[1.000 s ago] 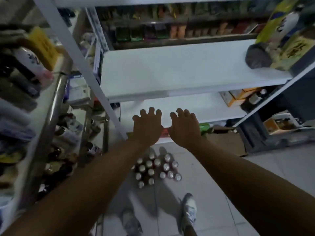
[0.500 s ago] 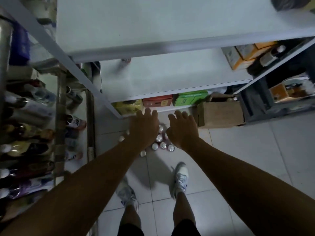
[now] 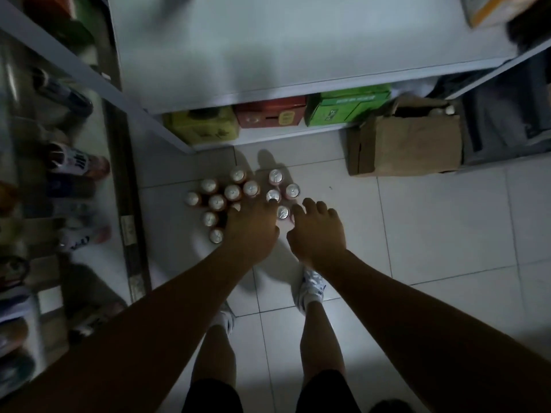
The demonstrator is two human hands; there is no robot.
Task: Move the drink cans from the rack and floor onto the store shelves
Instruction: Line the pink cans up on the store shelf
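Head view, looking straight down, dim and a bit blurred.

- Left grip (image 3: pixel 252 231): palm down, fingers pointing at the floor and loosely spread, nothing in it. It sits over the near edge of the drink cans (image 3: pixel 233 192) and covers part of the cluster. Can't tell whether the fingertips touch a can top.
- Right grip (image 3: pixel 317 234): palm down, fingers (image 3: pixel 310 205) relaxed and slightly apart, holding nothing. It is just beside the left grip, not touching it.
- One can (image 3: pixel 283 212) shows in the gap between the two grips, close to the right grip's thumb side.
- Cans all stand upright on the tiled floor (image 3: pixel 432 219), silver tops up, packed close. Most are ahead and to the left of the left grip; three more are just ahead of the gap between the grips.
- White shelf (image 3: pixel 298 55) is well ahead of both grips, its surface mostly bare, with no cans on it.
- Under it, on the bottom shelf: yellow box (image 3: pixel 205 126), red box (image 3: pixel 269 114), green box (image 3: pixel 346 108), side by side.
- Cardboard box (image 3: pixel 408 144) sits on the floor, ahead and right of the right grip, flaps open.
- Rack (image 3: pixel 77 165) is far left of the left grip and loaded with bottles and cans; labels too blurred to read.
- The person's white shoe (image 3: pixel 311 286) is right below the right grip's wrist.
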